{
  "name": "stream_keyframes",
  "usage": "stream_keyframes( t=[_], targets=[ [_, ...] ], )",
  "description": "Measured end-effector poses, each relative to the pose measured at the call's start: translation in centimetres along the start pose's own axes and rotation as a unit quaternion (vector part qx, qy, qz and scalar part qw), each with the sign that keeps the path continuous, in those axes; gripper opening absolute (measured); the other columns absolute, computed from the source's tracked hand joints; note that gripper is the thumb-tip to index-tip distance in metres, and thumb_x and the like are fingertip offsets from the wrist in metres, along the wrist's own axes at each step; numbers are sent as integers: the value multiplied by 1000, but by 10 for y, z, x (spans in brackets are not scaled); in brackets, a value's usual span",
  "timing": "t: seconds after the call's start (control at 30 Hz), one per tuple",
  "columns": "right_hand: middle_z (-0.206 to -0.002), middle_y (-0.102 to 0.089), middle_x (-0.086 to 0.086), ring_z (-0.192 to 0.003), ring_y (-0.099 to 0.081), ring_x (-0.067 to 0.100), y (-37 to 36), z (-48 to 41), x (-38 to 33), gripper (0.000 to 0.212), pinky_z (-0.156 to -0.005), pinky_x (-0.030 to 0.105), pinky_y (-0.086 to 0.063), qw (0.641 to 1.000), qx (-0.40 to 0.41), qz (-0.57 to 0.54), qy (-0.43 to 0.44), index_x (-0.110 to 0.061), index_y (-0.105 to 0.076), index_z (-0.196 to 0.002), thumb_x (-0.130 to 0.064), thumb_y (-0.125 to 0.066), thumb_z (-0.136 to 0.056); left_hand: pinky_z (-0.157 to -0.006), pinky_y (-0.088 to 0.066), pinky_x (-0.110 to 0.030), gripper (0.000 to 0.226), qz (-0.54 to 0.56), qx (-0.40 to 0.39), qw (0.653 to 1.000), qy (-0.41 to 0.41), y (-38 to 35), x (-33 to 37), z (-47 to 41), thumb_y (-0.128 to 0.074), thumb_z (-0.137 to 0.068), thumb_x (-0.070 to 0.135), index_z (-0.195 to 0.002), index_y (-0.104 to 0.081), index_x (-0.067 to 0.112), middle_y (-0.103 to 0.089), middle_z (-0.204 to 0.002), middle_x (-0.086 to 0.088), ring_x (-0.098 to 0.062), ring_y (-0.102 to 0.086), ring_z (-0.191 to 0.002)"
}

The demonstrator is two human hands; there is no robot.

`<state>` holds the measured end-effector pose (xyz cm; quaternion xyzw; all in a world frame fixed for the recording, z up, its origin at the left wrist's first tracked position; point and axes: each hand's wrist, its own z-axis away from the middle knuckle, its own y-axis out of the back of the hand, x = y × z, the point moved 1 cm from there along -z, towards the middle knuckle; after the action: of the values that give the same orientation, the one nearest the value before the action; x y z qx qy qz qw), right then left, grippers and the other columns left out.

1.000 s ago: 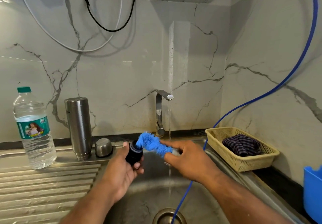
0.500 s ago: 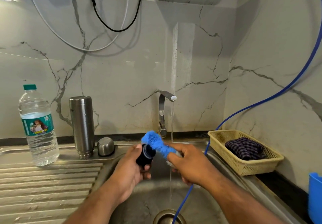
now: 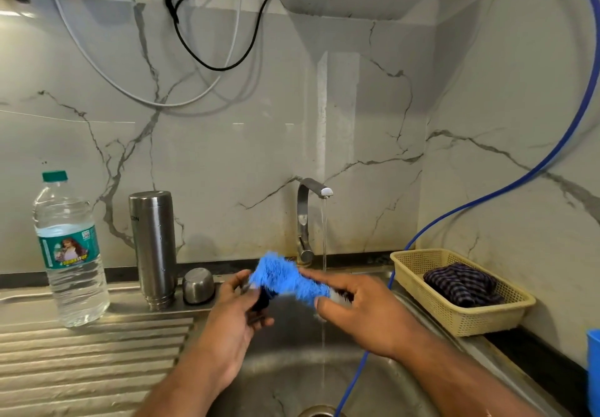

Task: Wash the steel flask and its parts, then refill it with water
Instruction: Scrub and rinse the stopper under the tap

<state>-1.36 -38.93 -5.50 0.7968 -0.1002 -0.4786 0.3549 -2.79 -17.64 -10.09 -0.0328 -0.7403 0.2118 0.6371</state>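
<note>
Over the steel sink [image 3: 292, 371] my left hand [image 3: 237, 316] grips a small black flask stopper [image 3: 262, 301], mostly hidden by a fluffy blue brush [image 3: 285, 278]. My right hand [image 3: 360, 309] holds that brush by its white handle, its bristles pressed against the stopper. The steel flask body [image 3: 155, 247] stands upside down on the counter to the left. Its steel cup lid [image 3: 198, 285] sits beside it, also mouth down. Water runs in a thin stream from the tap [image 3: 306, 218] just behind my right hand.
A plastic water bottle [image 3: 69, 251] stands on the ribbed drainboard [image 3: 87, 361] at the left. A cream basket [image 3: 461, 290] with a checked cloth [image 3: 461, 283] sits right of the sink. A blue hose [image 3: 487, 195] hangs down into the basin. A blue container [image 3: 593, 368] shows at the right edge.
The brush head has shifted over the stopper, now covering most of it, and my left hand has turned the stopper slightly. Water keeps running.
</note>
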Motion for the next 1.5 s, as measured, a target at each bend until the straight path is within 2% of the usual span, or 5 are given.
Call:
stream_keyframes(
  t=[0.1,0.23,0.63,1.03,1.5],
  targets=[
    [-106,-68,-28,-74,-68,3,-9,0,3,44,-61,20,-57,999,21,4,-31,-60,-53,-136,-41,-61,-97,-94,-54,-41,31,-135,-46,990,-19,-8,-7,6,-56,-103,14,-129,-55,31,-72,-121,-2,-23,-66,-112],
    [-72,-70,-4,-44,-50,6,-12,-3,7,42,-47,27,-43,994,28,-64,-79,-49,-62,-134,-31,-58,-97,-90,-54,-39,27,36,14,999,-16,-5,3,3,-51,-104,9,-129,-57,15,-68,-123,-13,-26,-67,-112],
    [-114,-59,-23,-96,-60,-1,-8,-2,4,52,-82,25,-57,988,99,118,3,-82,-40,-123,-50,-63,-88,-103,-53,-46,52,-150,3,986,-74,3,3,5,-81,-82,23,-129,-60,32,-72,-117,9,-12,-65,-116],
    [-121,-63,-27,-51,-56,1,3,-7,20,53,-53,20,-53,984,98,136,-56,-65,-48,-137,-48,-60,-88,-80,-54,-17,51,-145,-35,984,-99,-2,11,9,-83,-77,23,-124,-64,30,-75,-111,11,-2,-68,-105],
    [-138,-63,-17,-53,-56,3,-1,-9,22,44,-49,15,-44,993,26,98,-67,-56,-57,-135,-47,-60,-92,-96,-57,-44,63,-171,20,977,-124,-3,10,14,-89,-62,24,-117,-57,31,-68,-115,4,-12,-68,-105]
  ],
)
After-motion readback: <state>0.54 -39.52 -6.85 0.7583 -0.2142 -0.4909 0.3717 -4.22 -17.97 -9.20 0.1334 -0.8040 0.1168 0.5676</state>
